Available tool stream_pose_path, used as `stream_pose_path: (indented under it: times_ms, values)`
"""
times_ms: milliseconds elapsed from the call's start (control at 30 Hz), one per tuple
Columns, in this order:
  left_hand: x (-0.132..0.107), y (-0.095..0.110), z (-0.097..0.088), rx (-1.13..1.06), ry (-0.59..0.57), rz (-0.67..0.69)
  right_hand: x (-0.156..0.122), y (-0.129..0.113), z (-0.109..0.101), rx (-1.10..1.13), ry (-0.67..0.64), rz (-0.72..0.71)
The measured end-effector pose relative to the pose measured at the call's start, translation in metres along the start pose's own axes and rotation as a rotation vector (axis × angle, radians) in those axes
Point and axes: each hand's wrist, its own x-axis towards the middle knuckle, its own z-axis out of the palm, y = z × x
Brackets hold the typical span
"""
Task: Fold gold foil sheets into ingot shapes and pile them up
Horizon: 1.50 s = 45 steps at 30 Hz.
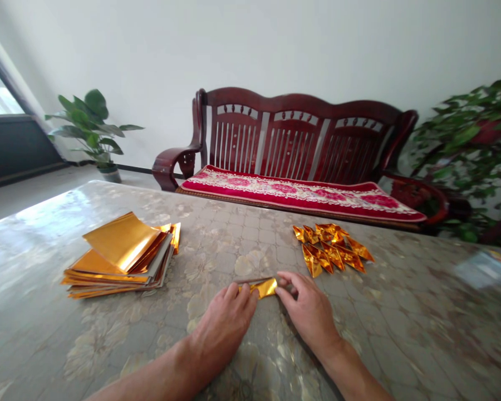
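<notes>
A partly folded sheet of gold foil paper [268, 288] lies near the middle of the table, between my two hands. My left hand [229, 312] rests over its left part with the fingers curled down onto it, hiding that end. At the right end, the thumb and index finger of my right hand [307, 306] pinch the paper's edge. To the left is a loose stack of flat gold foil sheets [123, 245], some showing grey backs. Several folded gold foil pieces [334, 249] with pointed ends sit in rows beyond my right hand.
A patterned, glossy cover lies on the table [217, 239]. At the right edge is a blurred clear plastic item [482, 270]. Behind the table stands a dark wooden bench [292, 139] with a red floral cushion [300, 192]. Potted plants [94, 125] flank it.
</notes>
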Motion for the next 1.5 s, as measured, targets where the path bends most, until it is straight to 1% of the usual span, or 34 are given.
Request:
stream_pose_path:
  times_ms: [133,233,367,533,633,800,967,1033,1100,1233,1300,1367,1500]
  values:
    - [0.001,-0.001,-0.002,-0.008,-0.031,0.003,0.000,0.000,-0.001,-0.052,0.017,0.008]
    - [0.001,-0.001,-0.001,-0.008,-0.026,0.003,0.001,-0.003,-0.001,-0.084,0.014,-0.007]
    - [0.000,-0.001,0.001,-0.004,-0.022,0.011,0.001,-0.008,-0.001,-0.066,0.028,-0.033]
    - [0.000,-0.001,0.004,0.001,-0.007,0.015,-0.003,-0.010,-0.003,-0.045,0.039,-0.148]
    - [0.000,-0.001,0.004,-0.010,-0.002,0.018,-0.005,-0.010,-0.004,0.004,0.050,-0.215]
    - [-0.002,-0.003,0.003,-0.061,0.003,0.027,-0.006,-0.009,-0.010,0.080,0.016,-0.364]
    - [-0.005,-0.006,0.005,-0.135,0.001,0.025,-0.007,-0.007,-0.017,0.057,0.004,-0.422]
    - [-0.006,-0.006,0.005,-0.152,-0.012,0.018,-0.007,-0.006,-0.018,0.062,-0.004,-0.414]
    - [-0.006,-0.007,0.006,-0.156,-0.023,0.012,-0.007,-0.005,-0.017,0.071,-0.021,-0.363]
    - [-0.007,-0.006,0.005,-0.132,-0.027,0.009,-0.005,-0.002,-0.013,0.071,-0.079,-0.159]
    - [-0.007,-0.005,0.004,-0.117,-0.025,0.007,-0.003,-0.001,-0.010,0.053,-0.085,-0.085]
    - [-0.007,-0.004,0.002,-0.110,-0.029,0.009,-0.001,-0.002,-0.006,0.018,-0.074,-0.050]
    - [-0.005,-0.003,0.001,-0.089,-0.036,0.007,0.002,-0.006,-0.001,-0.092,-0.045,-0.035]
